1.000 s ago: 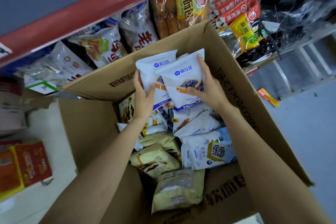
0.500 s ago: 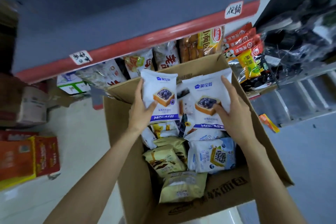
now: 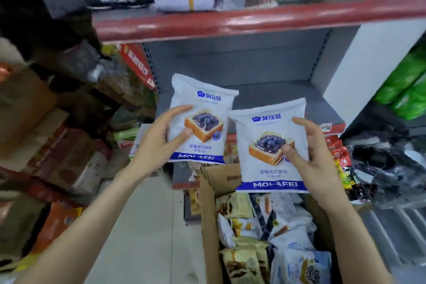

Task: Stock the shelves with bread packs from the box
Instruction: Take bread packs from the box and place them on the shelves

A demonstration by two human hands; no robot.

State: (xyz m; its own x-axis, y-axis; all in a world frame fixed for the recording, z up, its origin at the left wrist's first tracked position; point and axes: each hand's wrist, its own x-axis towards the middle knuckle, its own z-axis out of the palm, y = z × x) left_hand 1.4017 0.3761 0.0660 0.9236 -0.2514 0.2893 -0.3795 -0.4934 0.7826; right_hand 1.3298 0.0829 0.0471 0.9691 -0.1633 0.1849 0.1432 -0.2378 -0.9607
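Two packs are up in my hands, one each, and that is the whole point of the pose: both lifted clear of the box so they can go onto the shelf together. Lowest in the frame, right of centre, the cardboard box (image 3: 208,226) sits open and well stocked with mixed bread packs (image 3: 244,263), so I judge the job far from done. Above it, my right hand (image 3: 315,163) grips the right blueberry pack (image 3: 272,145) along its right edge, thumb pressed on the front, fingers curled behind. My left hand (image 3: 159,138) pinches the left blueberry pack (image 3: 198,120) the same way at its left edge. Both packs are held upright, print facing me, which I take as readying them to stand face-out. They are close, their edges seeming to just meet. Beyond them, mid-frame, the grey shelf (image 3: 265,97) is the likely target. Farthest, along the top, the red-edged upper shelf (image 3: 253,23) carries blurred packets.
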